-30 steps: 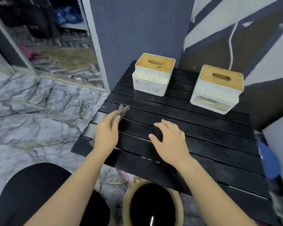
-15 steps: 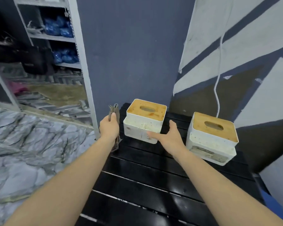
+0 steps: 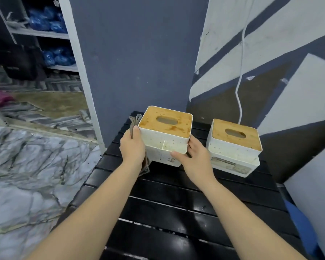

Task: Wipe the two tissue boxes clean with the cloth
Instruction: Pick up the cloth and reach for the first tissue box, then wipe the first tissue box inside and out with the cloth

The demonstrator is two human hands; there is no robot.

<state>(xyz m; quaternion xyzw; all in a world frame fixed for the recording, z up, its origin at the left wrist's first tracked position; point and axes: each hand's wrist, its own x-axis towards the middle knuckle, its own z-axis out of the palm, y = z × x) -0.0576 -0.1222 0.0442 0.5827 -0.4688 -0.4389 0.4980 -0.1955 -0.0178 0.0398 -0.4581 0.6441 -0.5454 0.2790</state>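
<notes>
both hands now clasp left tissue box | left hand grip also holds cloth, right hand grip on box | wiping not begun

Left tissue box: both side walls covered by the left hand and right hand. Cloth: mostly hidden behind the left hand. Label on right tissue box: illegible. Slatted table: near edge cut off.

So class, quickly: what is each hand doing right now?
Left hand: holding the cloth against the left tissue box.
Right hand: gripping the same box's right side.
</notes>
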